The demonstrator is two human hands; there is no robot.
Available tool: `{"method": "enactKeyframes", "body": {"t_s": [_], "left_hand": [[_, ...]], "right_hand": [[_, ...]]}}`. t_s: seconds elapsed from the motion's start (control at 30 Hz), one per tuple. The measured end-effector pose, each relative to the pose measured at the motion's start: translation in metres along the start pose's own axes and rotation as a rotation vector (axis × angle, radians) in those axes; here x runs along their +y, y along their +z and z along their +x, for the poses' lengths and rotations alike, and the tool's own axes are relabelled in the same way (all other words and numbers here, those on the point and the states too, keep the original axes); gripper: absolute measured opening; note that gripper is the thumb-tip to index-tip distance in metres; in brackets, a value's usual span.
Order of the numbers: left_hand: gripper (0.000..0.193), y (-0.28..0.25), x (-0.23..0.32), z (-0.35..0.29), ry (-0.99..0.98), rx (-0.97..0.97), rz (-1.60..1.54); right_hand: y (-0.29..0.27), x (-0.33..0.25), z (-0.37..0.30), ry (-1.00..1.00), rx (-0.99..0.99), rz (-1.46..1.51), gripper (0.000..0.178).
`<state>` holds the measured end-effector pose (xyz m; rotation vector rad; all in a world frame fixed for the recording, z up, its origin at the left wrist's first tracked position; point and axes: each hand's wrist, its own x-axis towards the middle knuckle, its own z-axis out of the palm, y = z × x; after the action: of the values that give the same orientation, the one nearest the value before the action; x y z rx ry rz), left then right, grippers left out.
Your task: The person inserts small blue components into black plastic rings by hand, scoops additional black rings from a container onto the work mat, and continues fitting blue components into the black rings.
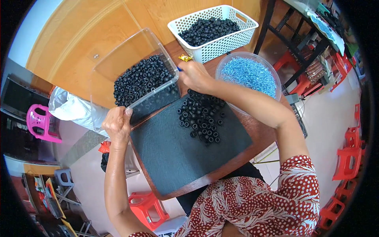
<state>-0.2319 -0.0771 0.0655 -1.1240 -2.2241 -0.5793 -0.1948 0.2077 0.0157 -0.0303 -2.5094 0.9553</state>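
Note:
A clear plastic bin [156, 93] holds many small black ring-shaped pieces [142, 79] and sits at the table's far left. My left hand [117, 123] is closed round its near left corner, thumb on the rim. By the bin's right end is my right hand [194, 77], fingers curled in. A bit of blue shows between them and the bin; what they grip is mostly hidden. A shiny gold scrap [184, 58] lies just beyond that hand. Below it, a loose heap of the same black pieces [203, 118] is spread on a dark mat [169, 154].
A white perforated basket [221, 46] of black pieces stands at the back. Right of my right hand is a round clear tub [278, 85] of small blue pieces. The brown table's edge [260, 138] is close to my body. Red stools [148, 209] stand around on the floor.

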Motion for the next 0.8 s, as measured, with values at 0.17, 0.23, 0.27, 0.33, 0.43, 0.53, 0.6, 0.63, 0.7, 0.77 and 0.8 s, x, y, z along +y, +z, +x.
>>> {"method": "enactKeyframes", "body": {"t_s": [0.17,0.23,0.27,0.33,0.43,0.53,0.6,0.63,0.7,0.77,0.8], "left_hand": [[0.015,0.008,0.008,0.002,0.009,0.073,0.013],[0.015,0.013,0.011,0.004,0.007,0.098,0.032],[0.015,0.013,0.014,0.006,0.007,0.101,0.038],[0.015,0.015,0.015,0.005,0.022,0.111,0.052],[0.016,0.015,0.017,0.006,0.034,0.123,0.061],[0.017,0.017,0.020,0.007,0.022,0.130,0.061],[0.017,0.018,0.023,0.008,0.008,0.127,0.064],[0.017,0.018,0.023,0.010,0.008,0.124,0.059],[0.017,0.019,0.024,0.011,0.003,0.122,0.052],[0.017,0.019,0.023,0.011,-0.001,0.117,0.031],[0.017,0.019,0.021,0.011,-0.006,0.120,0.032]], "right_hand": [[-0.041,-0.015,-0.043,-0.041,-0.255,0.082,0.016],[-0.047,-0.020,-0.058,-0.136,-0.332,0.082,0.015],[-0.050,-0.027,-0.066,-0.243,-0.312,0.002,0.015],[-0.049,-0.027,-0.075,-0.383,-0.261,-0.099,0.013],[-0.043,-0.020,-0.077,-0.331,-0.156,-0.138,0.011],[-0.038,-0.019,-0.072,-0.364,-0.115,-0.218,0.003],[-0.030,-0.016,-0.067,-0.341,-0.145,-0.217,0.004],[-0.026,-0.015,-0.063,-0.328,-0.162,-0.222,0.007],[-0.021,-0.014,-0.061,-0.277,-0.228,-0.234,0.008],[-0.014,-0.013,-0.062,-0.360,-0.263,-0.188,0.009],[-0.013,-0.013,-0.064,-0.364,-0.266,-0.189,0.009]]}}
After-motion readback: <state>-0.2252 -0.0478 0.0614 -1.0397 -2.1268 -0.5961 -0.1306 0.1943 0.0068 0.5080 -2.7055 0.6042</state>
